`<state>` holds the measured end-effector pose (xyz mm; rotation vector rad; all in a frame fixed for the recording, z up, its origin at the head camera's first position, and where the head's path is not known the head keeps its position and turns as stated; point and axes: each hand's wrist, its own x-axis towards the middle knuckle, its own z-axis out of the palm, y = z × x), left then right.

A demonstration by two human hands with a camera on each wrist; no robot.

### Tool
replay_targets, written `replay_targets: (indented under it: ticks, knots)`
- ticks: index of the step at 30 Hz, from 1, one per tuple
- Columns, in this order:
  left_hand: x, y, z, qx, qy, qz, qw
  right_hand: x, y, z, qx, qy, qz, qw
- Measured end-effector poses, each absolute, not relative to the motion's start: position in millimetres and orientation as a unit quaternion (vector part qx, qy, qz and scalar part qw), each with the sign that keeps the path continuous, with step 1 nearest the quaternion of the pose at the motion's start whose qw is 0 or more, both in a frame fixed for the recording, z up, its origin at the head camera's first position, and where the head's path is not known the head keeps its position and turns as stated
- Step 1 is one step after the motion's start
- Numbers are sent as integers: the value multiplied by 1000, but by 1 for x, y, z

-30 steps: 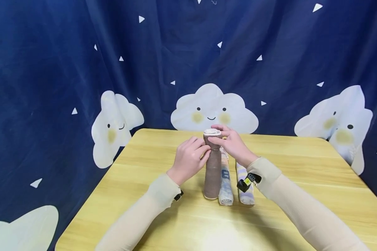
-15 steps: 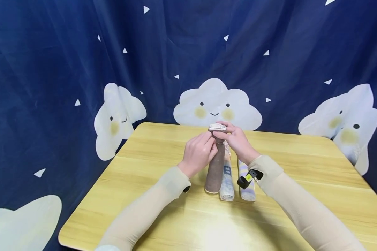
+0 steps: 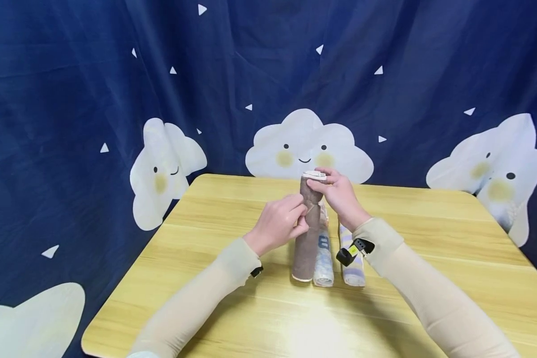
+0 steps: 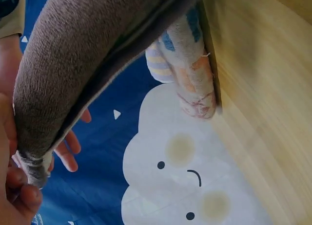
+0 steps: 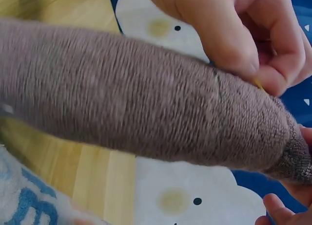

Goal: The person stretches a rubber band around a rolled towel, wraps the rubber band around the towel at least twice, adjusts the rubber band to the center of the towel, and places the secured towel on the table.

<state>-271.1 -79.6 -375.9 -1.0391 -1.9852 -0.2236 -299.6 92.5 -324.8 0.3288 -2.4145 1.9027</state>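
Note:
A rolled brown towel (image 3: 307,243) is held up at a slant, its white-edged end on top and a narrow waist just below that end. My right hand (image 3: 341,197) grips the top end between thumb and fingers. At the left of the waist, my left hand (image 3: 280,222) pinches a thin band, stretched out from the towel; in the right wrist view a bit of yellow band (image 5: 259,84) shows between thumb and finger. Right beside the brown roll lies a pale rolled towel (image 3: 324,263) with blue figures. A purple-striped rolled towel (image 3: 352,271) lies further right.
The rolls are on a light wood table (image 3: 205,303) with rounded corners. Behind it hangs a dark blue curtain (image 3: 268,59) with white clouds and small triangles. Both wrists carry a strapped black device (image 3: 347,254).
My left hand has drawn back down and left from the towel's neck, pulling the thin band out. My right hand keeps its grip on the top, which has shifted slightly right.

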Motion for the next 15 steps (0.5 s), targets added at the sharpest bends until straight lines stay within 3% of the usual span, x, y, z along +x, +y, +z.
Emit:
replay_targets:
  ticks: [6,9,15]
  knots:
    - [-254,-86,-385,-475,-787,-77,387,-297,96,-325,99,-778,620,16]
    - [-254,-88,-389,-464,-795,-86,380,-293,97,-329,95,-778,621,11]
    - [-261,-93,-377,-408,-790,-146,434,-283,91,-326,109,-778,617,43]
